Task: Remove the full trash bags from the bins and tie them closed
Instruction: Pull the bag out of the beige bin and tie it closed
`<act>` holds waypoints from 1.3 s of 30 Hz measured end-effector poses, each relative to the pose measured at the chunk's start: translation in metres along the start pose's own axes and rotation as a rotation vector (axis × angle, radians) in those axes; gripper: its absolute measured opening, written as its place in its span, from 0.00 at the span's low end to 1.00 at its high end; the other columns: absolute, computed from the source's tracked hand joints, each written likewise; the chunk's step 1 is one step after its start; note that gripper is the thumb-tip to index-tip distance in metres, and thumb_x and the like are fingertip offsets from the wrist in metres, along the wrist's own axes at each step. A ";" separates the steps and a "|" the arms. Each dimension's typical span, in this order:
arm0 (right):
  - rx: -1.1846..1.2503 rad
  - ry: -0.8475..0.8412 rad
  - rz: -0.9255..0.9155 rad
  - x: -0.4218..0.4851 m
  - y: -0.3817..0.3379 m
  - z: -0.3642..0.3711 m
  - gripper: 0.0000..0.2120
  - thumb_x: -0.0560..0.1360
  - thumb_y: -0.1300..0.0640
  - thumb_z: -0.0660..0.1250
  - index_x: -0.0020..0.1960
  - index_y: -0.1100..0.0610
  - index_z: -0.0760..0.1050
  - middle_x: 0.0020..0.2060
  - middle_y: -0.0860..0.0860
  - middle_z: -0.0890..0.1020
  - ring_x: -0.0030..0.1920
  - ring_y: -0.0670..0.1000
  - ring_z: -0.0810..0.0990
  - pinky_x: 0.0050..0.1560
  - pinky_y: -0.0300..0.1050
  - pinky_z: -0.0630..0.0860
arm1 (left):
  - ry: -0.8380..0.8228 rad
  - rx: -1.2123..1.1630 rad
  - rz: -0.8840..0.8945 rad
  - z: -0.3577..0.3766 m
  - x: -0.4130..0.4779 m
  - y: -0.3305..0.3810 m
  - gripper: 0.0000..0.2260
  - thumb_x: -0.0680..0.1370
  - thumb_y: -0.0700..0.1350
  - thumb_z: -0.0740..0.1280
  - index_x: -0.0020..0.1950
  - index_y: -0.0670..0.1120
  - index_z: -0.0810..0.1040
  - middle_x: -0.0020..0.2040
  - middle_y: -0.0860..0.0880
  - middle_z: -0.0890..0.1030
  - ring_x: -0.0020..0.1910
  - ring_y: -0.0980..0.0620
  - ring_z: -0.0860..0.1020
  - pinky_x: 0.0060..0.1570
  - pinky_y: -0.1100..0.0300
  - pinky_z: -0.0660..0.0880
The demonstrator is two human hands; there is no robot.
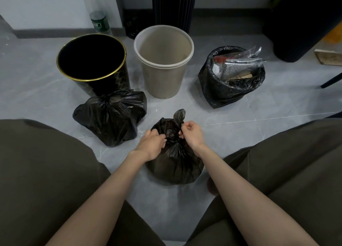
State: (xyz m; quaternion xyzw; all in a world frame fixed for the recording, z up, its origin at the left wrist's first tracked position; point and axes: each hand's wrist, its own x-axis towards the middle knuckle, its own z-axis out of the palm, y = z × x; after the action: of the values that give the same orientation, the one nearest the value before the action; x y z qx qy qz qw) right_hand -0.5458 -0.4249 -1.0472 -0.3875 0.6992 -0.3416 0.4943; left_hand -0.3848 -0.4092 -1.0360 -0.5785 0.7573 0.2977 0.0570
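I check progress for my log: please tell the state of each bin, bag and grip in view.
Black bin: upright, no liner on rim.
Beige bin: upright, empty, no liner.
Left bag: on floor, tied closed.
Middle bag: on floor, neck gathered.
Right bag: open, full, untied.
Left grip: holds middle bag's neck.
Right grip: pinches middle bag's flap.

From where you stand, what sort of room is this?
Likely a home or small office room: grey tiled floor, white wall with dark skirting, and a small black bin beside a beige bin.
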 end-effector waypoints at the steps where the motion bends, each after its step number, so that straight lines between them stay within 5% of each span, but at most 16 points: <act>1: -0.040 -0.011 -0.012 0.001 0.001 0.000 0.07 0.78 0.63 0.60 0.41 0.57 0.71 0.30 0.51 0.76 0.30 0.46 0.75 0.34 0.35 0.75 | -0.004 -0.013 0.028 -0.003 0.000 0.000 0.13 0.82 0.50 0.53 0.47 0.47 0.75 0.48 0.49 0.66 0.53 0.48 0.64 0.60 0.51 0.67; 5: -0.325 -0.099 -0.120 0.007 -0.001 0.002 0.05 0.76 0.60 0.64 0.43 0.60 0.76 0.30 0.49 0.77 0.31 0.45 0.76 0.37 0.34 0.71 | 0.044 0.040 0.189 -0.023 0.001 0.005 0.11 0.80 0.51 0.58 0.43 0.51 0.77 0.51 0.52 0.67 0.51 0.52 0.62 0.57 0.52 0.67; 10: -0.458 -0.282 -0.225 0.003 -0.002 -0.001 0.05 0.74 0.62 0.66 0.42 0.58 0.81 0.34 0.52 0.80 0.34 0.47 0.75 0.37 0.35 0.70 | 0.132 -0.044 0.192 -0.025 0.006 0.001 0.12 0.80 0.49 0.58 0.41 0.52 0.77 0.66 0.56 0.68 0.62 0.50 0.63 0.61 0.54 0.62; 15: -0.394 -0.415 -0.176 -0.003 -0.003 -0.002 0.12 0.73 0.64 0.64 0.32 0.57 0.77 0.28 0.50 0.77 0.30 0.45 0.76 0.40 0.38 0.74 | 0.134 -0.366 0.005 -0.008 0.009 0.000 0.14 0.81 0.46 0.56 0.36 0.54 0.70 0.39 0.51 0.77 0.44 0.47 0.76 0.49 0.54 0.71; 19: -0.405 -0.513 -0.120 -0.004 -0.006 -0.006 0.10 0.73 0.61 0.65 0.37 0.65 0.79 0.32 0.52 0.83 0.36 0.46 0.79 0.50 0.44 0.76 | 0.192 -0.403 -0.033 -0.006 0.011 0.006 0.11 0.81 0.44 0.56 0.40 0.48 0.72 0.38 0.48 0.77 0.40 0.47 0.74 0.44 0.54 0.70; 23: -0.505 -0.515 -0.139 -0.008 -0.008 -0.007 0.14 0.71 0.54 0.71 0.27 0.53 0.74 0.27 0.48 0.78 0.31 0.44 0.72 0.42 0.40 0.71 | 0.217 -0.417 -0.008 -0.007 0.014 0.011 0.11 0.81 0.42 0.57 0.43 0.43 0.75 0.41 0.47 0.78 0.43 0.47 0.75 0.43 0.58 0.65; 26: -0.373 -0.429 -0.111 -0.013 -0.005 -0.010 0.12 0.75 0.55 0.68 0.36 0.61 0.80 0.32 0.49 0.83 0.31 0.43 0.75 0.42 0.36 0.73 | 0.220 -0.517 -0.029 -0.007 0.016 0.009 0.06 0.80 0.45 0.60 0.50 0.45 0.74 0.40 0.50 0.77 0.41 0.51 0.75 0.41 0.62 0.66; 29: -0.323 -0.400 -0.064 -0.016 -0.006 -0.010 0.13 0.77 0.55 0.65 0.40 0.63 0.80 0.34 0.51 0.83 0.32 0.44 0.75 0.43 0.36 0.73 | 0.133 -0.726 -0.103 -0.014 0.015 0.004 0.12 0.76 0.46 0.69 0.55 0.45 0.71 0.36 0.49 0.75 0.31 0.52 0.73 0.32 0.61 0.74; 33: -0.195 -0.369 0.028 -0.015 -0.009 -0.007 0.13 0.78 0.57 0.64 0.34 0.56 0.74 0.35 0.52 0.83 0.32 0.46 0.74 0.40 0.35 0.72 | 0.128 -0.662 -0.121 -0.019 0.012 0.003 0.10 0.71 0.40 0.74 0.50 0.42 0.79 0.32 0.50 0.76 0.25 0.57 0.75 0.30 0.69 0.74; 37: -0.008 -0.336 0.188 -0.018 -0.015 -0.009 0.06 0.78 0.59 0.64 0.43 0.58 0.75 0.36 0.54 0.82 0.31 0.46 0.76 0.36 0.32 0.73 | 0.179 -0.598 -0.136 -0.020 0.009 0.004 0.05 0.70 0.40 0.75 0.43 0.41 0.82 0.29 0.50 0.78 0.27 0.56 0.76 0.39 0.61 0.77; 39: 0.048 -0.386 0.313 -0.016 -0.019 -0.012 0.03 0.77 0.57 0.65 0.47 0.55 0.77 0.38 0.51 0.82 0.35 0.45 0.78 0.47 0.36 0.72 | 0.180 -0.617 -0.161 -0.022 0.008 0.003 0.04 0.70 0.39 0.74 0.44 0.41 0.82 0.30 0.50 0.78 0.27 0.55 0.77 0.42 0.58 0.79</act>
State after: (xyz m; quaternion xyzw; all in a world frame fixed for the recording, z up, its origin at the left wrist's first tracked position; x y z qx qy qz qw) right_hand -0.5500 -0.4189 -1.0208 -0.3208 0.6350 -0.1973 0.6745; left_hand -0.3847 -0.4268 -1.0198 -0.6506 0.5851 0.4553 -0.1646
